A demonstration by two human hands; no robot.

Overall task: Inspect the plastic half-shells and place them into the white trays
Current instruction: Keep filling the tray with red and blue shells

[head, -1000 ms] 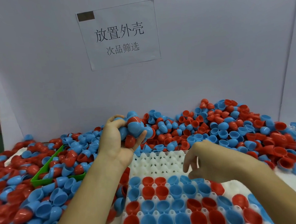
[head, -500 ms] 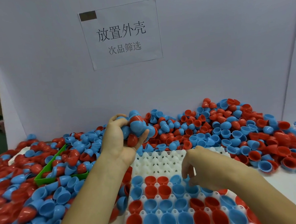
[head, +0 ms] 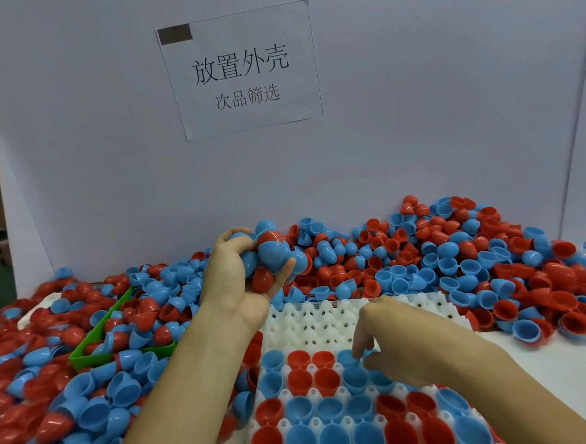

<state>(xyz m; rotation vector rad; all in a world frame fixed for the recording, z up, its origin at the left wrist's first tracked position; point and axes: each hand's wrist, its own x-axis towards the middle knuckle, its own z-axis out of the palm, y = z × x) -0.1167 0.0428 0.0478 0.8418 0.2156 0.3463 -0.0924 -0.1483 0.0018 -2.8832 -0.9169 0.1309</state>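
Observation:
My left hand (head: pixel 238 280) is raised above the pile and grips a handful of red and blue half-shells (head: pixel 273 254). My right hand (head: pixel 391 339) is low over the white tray (head: pixel 311 323), its fingertips down on a blue half-shell (head: pixel 353 359) in the tray's top filled row. Whether the fingers pinch that shell cannot be told. The near rows of the tray hold red and blue shells with their open sides up; the far rows show bare white pockets.
Loose red and blue half-shells (head: pixel 458 256) are heaped behind and on both sides of the tray. A green bin (head: pixel 96 340) lies half buried at the left. A white board with a paper sign (head: pixel 241 70) closes off the back.
My right hand has dropped and shifted toward me onto the tray's top filled row. My left hand keeps its handful in about the same place.

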